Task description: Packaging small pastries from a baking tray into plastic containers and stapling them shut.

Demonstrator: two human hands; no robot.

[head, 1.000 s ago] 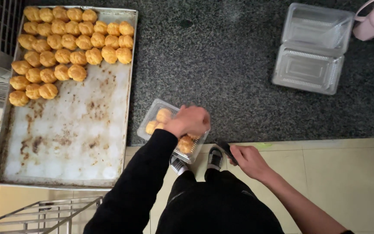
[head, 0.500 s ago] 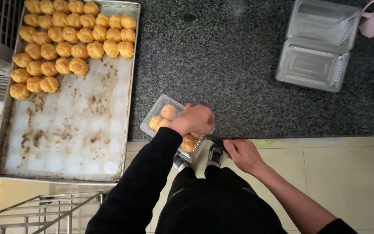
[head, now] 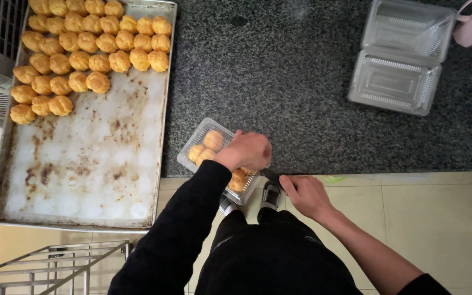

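Your left hand (head: pixel 248 151) lies curled on the puff box (head: pixel 203 143) at the counter (head: pixel 301 98) edge; right hand (head: pixel 308 195) fingers pinch a dark object (head: pixel 273 178).

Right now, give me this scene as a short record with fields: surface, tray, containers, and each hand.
surface: dark speckled stone counter
baking tray: metal, stained, golden round pastries filling its far end
small clear container: at the counter's near edge, pastries inside
open clear clamshell box: empty, far right
left hand: resting over the small container
right hand: at the counter's edge, fingers beside a dark object, too unclear to identify
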